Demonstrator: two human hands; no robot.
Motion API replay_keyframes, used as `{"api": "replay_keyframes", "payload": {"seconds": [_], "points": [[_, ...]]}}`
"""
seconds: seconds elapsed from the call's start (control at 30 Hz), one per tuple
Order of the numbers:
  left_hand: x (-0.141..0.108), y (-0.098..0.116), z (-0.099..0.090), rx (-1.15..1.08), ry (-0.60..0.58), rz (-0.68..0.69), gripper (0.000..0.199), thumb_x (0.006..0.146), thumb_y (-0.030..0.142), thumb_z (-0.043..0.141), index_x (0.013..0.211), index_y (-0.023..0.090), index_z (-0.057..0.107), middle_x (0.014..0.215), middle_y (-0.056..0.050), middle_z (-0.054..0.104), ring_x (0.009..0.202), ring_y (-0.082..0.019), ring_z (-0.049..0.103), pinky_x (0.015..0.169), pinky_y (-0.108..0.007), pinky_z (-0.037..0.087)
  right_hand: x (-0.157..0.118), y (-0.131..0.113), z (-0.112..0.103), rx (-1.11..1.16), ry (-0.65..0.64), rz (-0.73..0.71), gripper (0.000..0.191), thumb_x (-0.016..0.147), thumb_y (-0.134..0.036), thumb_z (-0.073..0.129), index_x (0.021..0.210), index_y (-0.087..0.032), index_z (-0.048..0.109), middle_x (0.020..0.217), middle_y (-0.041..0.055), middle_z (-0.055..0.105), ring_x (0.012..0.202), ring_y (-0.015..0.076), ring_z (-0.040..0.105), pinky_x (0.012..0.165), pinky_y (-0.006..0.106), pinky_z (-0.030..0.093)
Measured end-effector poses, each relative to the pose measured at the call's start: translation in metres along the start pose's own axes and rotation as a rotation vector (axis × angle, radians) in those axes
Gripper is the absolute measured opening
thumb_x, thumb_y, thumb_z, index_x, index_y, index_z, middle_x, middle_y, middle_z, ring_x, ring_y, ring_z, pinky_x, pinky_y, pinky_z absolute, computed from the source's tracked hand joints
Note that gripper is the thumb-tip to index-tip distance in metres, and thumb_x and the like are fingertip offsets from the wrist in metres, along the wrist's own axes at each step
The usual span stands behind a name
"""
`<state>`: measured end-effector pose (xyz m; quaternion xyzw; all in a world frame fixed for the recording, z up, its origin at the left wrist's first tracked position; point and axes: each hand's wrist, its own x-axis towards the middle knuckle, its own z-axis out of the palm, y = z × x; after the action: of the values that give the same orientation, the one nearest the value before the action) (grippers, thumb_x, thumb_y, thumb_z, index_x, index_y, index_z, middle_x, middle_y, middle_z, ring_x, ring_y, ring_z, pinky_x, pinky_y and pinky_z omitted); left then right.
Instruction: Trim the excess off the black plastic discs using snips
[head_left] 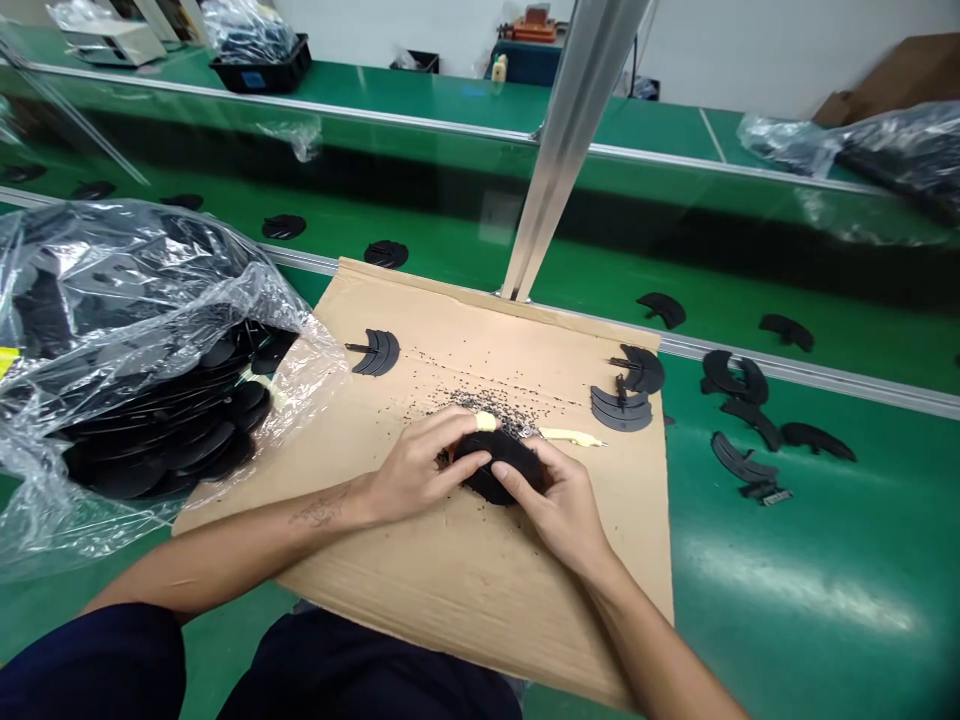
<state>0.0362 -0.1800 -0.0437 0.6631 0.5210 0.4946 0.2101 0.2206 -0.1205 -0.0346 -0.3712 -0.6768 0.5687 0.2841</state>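
Between both hands is a round black plastic part (491, 485), held just above the cardboard sheet (465, 600). My left hand (424, 460) grips its left side, thumb on top, with a pale yellow wrap on one fingertip. My right hand (562, 500) pinches the right side, thumb also on top. Behind the part lie many tiny black bits (487, 395) scattered over the cardboard. A tool with a pale yellow handle (574, 436) rests just beyond my right hand. Curved black parts lie at the cardboard's left (377, 353) and right (621, 408).
A clear plastic bag (150, 270) of stacked black discs (202, 440) stands open at left. More curved black pieces (739, 455) lie on the green table (825, 580) at right. A metal post (559, 150) rises behind the cardboard. A black tray (262, 70) sits on the back shelf.
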Motion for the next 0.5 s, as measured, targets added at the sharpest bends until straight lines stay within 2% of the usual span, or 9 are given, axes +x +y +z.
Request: {"api": "replay_keyframes", "payload": {"seconds": [0.07, 0.13, 0.2, 0.27, 0.43, 0.5], "points": [[0.0007, -0.0011, -0.0004, -0.045, -0.02, -0.083, 0.028, 0.096, 0.029, 0.062, 0.121, 0.017, 0.063, 0.095, -0.006, 0.066, 0.075, -0.013, 0.057, 0.066, -0.025, 0.052, -0.0014, -0.0014, 0.0002, -0.053, 0.037, -0.054, 0.026, 0.087, -0.044, 0.068, 0.079, -0.02, 0.063, 0.07, -0.0007, 0.058, 0.064, 0.0137, 0.051, 0.058, 0.025, 0.044], [0.0018, -0.0023, -0.0013, -0.098, -0.054, -0.145, 0.022, 0.096, 0.033, 0.062, 0.11, 0.016, 0.067, 0.09, -0.005, 0.064, 0.074, -0.013, 0.057, 0.064, -0.024, 0.05, -0.0029, -0.0031, 0.0003, -0.1, 0.069, -0.105, 0.024, 0.088, -0.043, 0.067, 0.081, -0.02, 0.065, 0.072, 0.0005, 0.06, 0.066, 0.0147, 0.052, 0.06, 0.026, 0.045], [0.0025, -0.0028, -0.002, -0.143, -0.078, -0.166, 0.022, 0.096, 0.036, 0.062, 0.094, 0.016, 0.069, 0.082, -0.004, 0.063, 0.075, -0.015, 0.057, 0.064, -0.025, 0.048, -0.0039, -0.0047, 0.0003, -0.117, 0.079, -0.138, 0.021, 0.089, -0.041, 0.066, 0.083, -0.021, 0.066, 0.074, 0.0013, 0.063, 0.066, 0.0152, 0.054, 0.061, 0.027, 0.046], [0.0025, -0.0025, -0.0022, -0.167, -0.075, -0.167, 0.026, 0.096, 0.038, 0.062, 0.087, 0.015, 0.069, 0.078, -0.004, 0.062, 0.075, -0.016, 0.057, 0.063, -0.025, 0.047, -0.004, -0.0056, -0.0002, -0.113, 0.067, -0.147, 0.02, 0.089, -0.04, 0.066, 0.083, -0.021, 0.065, 0.075, 0.0016, 0.064, 0.067, 0.0154, 0.055, 0.062, 0.027, 0.047], [0.0, -0.0005, -0.0004, -0.13, -0.019, -0.127, 0.025, 0.094, 0.04, 0.065, 0.089, 0.016, 0.07, 0.077, -0.004, 0.063, 0.073, -0.016, 0.057, 0.063, -0.026, 0.047, -0.0031, -0.0052, -0.0013, -0.088, 0.018, -0.116, 0.023, 0.089, -0.044, 0.066, 0.086, -0.021, 0.065, 0.077, 0.0022, 0.064, 0.07, 0.0164, 0.057, 0.063, 0.027, 0.048], [-0.0009, 0.0, 0.0006, -0.136, 0.008, -0.13, 0.025, 0.093, 0.041, 0.065, 0.097, 0.016, 0.07, 0.08, -0.005, 0.065, 0.074, -0.016, 0.059, 0.065, -0.027, 0.049, -0.0036, -0.0049, -0.0007, -0.084, 0.014, -0.126, 0.023, 0.091, -0.043, 0.065, 0.088, -0.021, 0.064, 0.08, 0.0025, 0.065, 0.072, 0.0167, 0.058, 0.064, 0.027, 0.049]]}}
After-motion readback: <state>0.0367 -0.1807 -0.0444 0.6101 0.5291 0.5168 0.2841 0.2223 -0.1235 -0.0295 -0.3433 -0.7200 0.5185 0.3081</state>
